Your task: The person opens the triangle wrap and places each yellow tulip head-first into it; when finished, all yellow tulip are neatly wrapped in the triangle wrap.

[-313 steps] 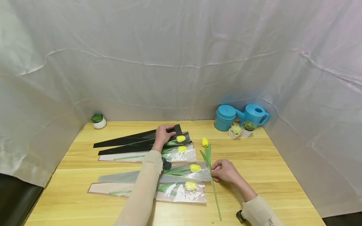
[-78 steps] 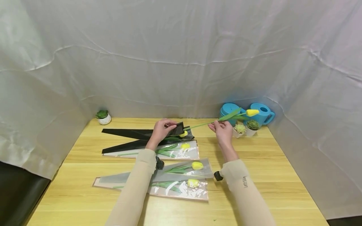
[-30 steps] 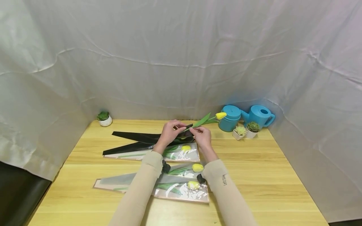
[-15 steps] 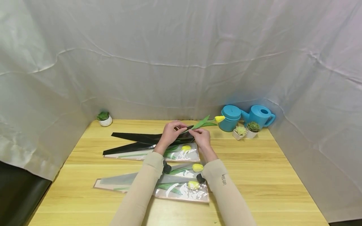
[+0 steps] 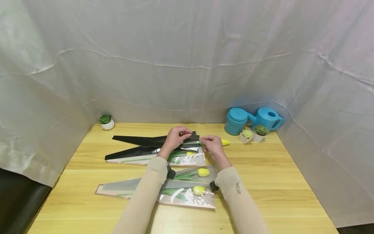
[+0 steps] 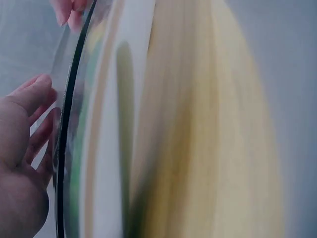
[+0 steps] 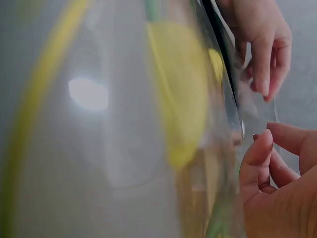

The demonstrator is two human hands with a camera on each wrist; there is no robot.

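My left hand (image 5: 175, 138) grips the wide end of a tapered black flower sleeve (image 5: 143, 140) at the table's back middle in the head view. Just right of the sleeve's mouth, my right hand (image 5: 214, 144) pinches a tulip by its stem. The yellow bloom (image 5: 225, 142) points right past the hand, which hides most of the leaves. Part of the stem reaches toward the sleeve's mouth; how far in is unclear. In the right wrist view, the right thumb and fingertips (image 7: 265, 136) meet below the left hand (image 7: 262, 44). Clear film blurs the left wrist view.
Under the held sleeve lie another black sleeve (image 5: 128, 153) and a clear one with a tulip (image 5: 191, 159). Nearer are a grey sleeve (image 5: 122, 184) and a pink-edged sleeve (image 5: 201, 202), both with tulips. Behind stand a blue canister (image 5: 236, 122), watering can (image 5: 267, 118) and small potted succulents (image 5: 246, 136).
Over ten seconds, my right hand has picked the loose tulip off the table and brought its stem to the black sleeve. In the last half second, hand and bloom dropped lower and the hand shifted right.
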